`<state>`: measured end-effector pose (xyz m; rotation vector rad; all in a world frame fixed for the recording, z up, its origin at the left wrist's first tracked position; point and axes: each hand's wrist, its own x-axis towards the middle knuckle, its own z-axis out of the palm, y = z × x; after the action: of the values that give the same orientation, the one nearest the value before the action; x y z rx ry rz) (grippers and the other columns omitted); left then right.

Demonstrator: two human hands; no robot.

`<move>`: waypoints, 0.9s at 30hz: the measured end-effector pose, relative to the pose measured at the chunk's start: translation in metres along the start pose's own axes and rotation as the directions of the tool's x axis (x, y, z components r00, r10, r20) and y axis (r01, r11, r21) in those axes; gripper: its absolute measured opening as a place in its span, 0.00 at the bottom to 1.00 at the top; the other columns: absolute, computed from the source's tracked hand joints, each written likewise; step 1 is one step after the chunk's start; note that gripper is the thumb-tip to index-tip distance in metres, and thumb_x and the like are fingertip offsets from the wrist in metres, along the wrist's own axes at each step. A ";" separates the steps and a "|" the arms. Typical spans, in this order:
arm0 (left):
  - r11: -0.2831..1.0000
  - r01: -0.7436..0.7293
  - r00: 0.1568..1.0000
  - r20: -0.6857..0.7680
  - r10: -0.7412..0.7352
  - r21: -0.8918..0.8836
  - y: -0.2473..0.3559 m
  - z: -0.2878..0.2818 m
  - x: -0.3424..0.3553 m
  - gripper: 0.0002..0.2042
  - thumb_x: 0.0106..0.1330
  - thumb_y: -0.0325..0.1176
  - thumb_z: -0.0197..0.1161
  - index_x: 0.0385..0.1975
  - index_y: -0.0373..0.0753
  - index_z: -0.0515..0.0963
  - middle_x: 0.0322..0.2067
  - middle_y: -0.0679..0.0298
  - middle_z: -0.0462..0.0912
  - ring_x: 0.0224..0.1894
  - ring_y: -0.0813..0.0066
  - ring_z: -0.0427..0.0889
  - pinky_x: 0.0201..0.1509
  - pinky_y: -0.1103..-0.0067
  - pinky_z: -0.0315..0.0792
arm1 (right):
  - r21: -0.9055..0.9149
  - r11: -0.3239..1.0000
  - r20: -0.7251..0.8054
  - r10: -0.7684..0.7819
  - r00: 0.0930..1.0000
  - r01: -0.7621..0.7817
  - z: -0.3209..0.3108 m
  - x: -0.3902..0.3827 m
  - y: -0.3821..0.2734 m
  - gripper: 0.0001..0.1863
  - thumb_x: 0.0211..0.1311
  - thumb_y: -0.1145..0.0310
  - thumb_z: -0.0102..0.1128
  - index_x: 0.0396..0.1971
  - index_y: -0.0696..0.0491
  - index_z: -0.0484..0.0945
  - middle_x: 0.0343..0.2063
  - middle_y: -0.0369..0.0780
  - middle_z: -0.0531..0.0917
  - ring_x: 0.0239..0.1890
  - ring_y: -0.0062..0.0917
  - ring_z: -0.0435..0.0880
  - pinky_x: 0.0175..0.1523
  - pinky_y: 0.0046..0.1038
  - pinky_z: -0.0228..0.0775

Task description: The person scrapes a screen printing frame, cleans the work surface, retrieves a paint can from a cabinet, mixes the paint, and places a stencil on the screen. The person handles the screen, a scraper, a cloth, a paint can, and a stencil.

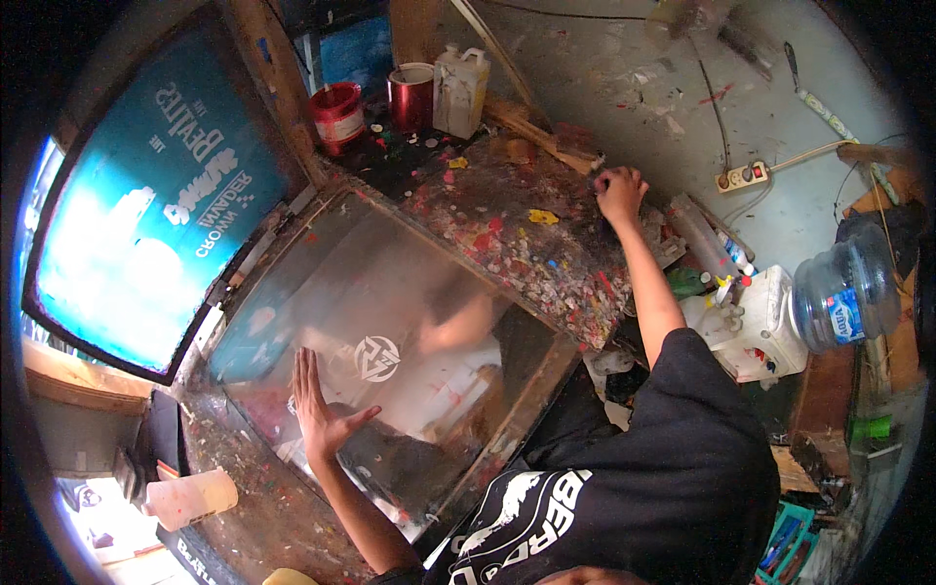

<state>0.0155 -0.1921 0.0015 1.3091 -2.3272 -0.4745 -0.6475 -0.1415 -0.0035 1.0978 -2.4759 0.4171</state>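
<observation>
We had our left hand [320, 409] laid flat on the glass pane [390, 331] of the wooden-framed light box, fingers [304, 375] stretched out and close together, thumb splayed toward the small white emblem [376, 358] under the glass. As we judged it, the open palm was there to press and steady the surface, not to grasp anything; it held nothing. The pane lay at an angle across the desk [263, 507], reflecting our own arm and shirt.

Our right hand [620, 191] was stretched well away to the far corner of the paint-spattered board [531, 244], fingers curled down over its edge. Whether they closed on some small thing or only on the edge itself, we could not tell, since the knuckles hid it.

Beyond the board stood a red can [336, 112], a darker red tin [411, 96] and a white jug [460, 90], grouped out of the way. A teal printing screen [146, 214] leaned to our left, a power strip [743, 176] lay on the floor, and a large water bottle [843, 292] sat to our right. A pale squeeze bottle [190, 497] lay near our left elbow.
</observation>
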 end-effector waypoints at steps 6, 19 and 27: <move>1.000 -0.002 1.000 -0.002 0.002 0.003 0.003 -0.001 0.000 0.66 0.31 0.62 0.82 0.76 0.42 0.58 0.77 0.50 0.55 0.79 0.48 0.53 0.79 0.53 0.51 | 0.572 0.811 -0.366 0.386 0.847 -0.122 -0.057 0.068 0.048 0.17 0.73 0.60 0.61 0.47 0.59 0.78 0.36 0.46 0.86 0.39 0.34 0.85 0.47 0.37 0.75; 1.000 0.002 1.000 0.009 -0.002 0.012 0.000 0.000 0.000 0.64 0.33 0.62 0.82 0.76 0.44 0.59 0.78 0.51 0.53 0.79 0.49 0.51 0.79 0.51 0.50 | 0.233 0.955 0.317 0.107 0.943 -0.186 -0.031 0.039 0.032 0.34 0.69 0.38 0.57 0.43 0.59 0.86 0.38 0.51 0.89 0.47 0.39 0.88 0.53 0.37 0.76; 0.999 -0.009 1.000 0.003 0.009 0.035 0.000 0.001 0.001 0.63 0.33 0.62 0.82 0.75 0.45 0.60 0.78 0.51 0.53 0.79 0.49 0.52 0.78 0.51 0.50 | 0.167 0.986 0.115 -0.001 0.993 -0.019 -0.003 -0.006 0.058 0.16 0.63 0.59 0.71 0.36 0.58 0.88 0.31 0.46 0.89 0.37 0.37 0.89 0.45 0.40 0.78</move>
<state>0.0147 -0.1927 0.0009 1.3142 -2.3531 -0.4351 -0.6868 -0.0993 -0.0096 1.2080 -2.5852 0.5909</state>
